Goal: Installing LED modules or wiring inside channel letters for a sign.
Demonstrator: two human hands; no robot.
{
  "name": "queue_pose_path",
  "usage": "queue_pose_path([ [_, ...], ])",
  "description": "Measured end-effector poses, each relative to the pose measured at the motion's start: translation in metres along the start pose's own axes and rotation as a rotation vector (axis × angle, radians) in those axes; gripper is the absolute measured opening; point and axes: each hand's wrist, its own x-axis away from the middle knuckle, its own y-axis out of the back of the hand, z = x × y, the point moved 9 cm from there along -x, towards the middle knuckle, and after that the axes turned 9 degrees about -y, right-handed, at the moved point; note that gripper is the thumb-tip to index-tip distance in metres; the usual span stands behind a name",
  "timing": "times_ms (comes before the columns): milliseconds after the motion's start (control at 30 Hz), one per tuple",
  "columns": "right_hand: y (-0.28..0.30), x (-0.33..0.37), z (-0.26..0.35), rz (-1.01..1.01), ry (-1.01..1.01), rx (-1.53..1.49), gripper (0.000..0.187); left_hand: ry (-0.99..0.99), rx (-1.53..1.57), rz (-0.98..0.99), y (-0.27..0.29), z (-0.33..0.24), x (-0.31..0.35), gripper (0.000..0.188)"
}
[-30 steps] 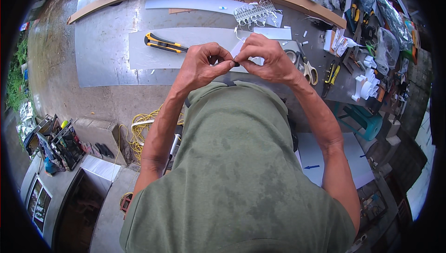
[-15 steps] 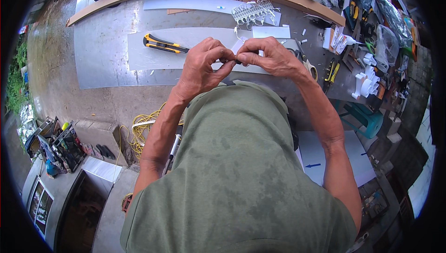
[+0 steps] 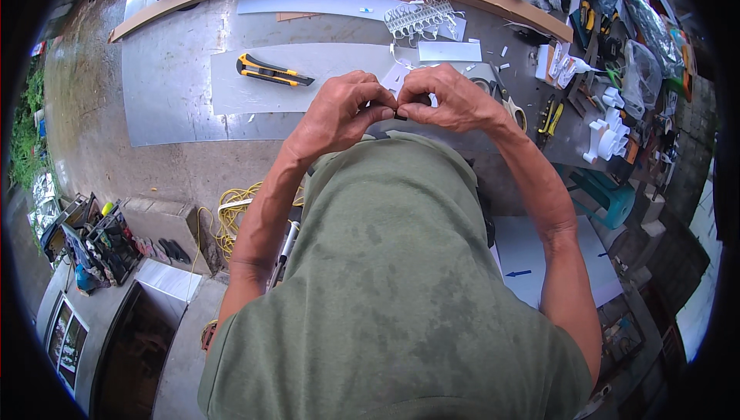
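Grey bench [image 3: 339,32] stands above bare floor [image 3: 181,167]; left hand [image 3: 343,111] and right hand [image 3: 447,100] pinch a small black piece [image 3: 400,117] between narrowed fingers, long axis mostly hidden.

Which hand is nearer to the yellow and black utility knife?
Left. The left hand is close to the right end of the utility knife; the right hand is farther to the right.
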Motion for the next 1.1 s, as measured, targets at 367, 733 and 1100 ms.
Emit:
queue_pose_path([
  [367,0.011,0.011,0.012,-0.155,0.106,0.108,0.017,0.322,0.248,0.027,-0.006,0.026,0.001,0.023],
  [733,0.009,0.025,0.014,-0.123,-0.018,-0.22,0.02,0.478,0.513,0.039,-0.011,0.035,0.012,0.029],
  [1100,0.007,0.041,-0.001,-0.442,-0.088,-0.273,0.016,0.311,0.328,-0.147,-0.002,0.017,0.015,0.017],
])
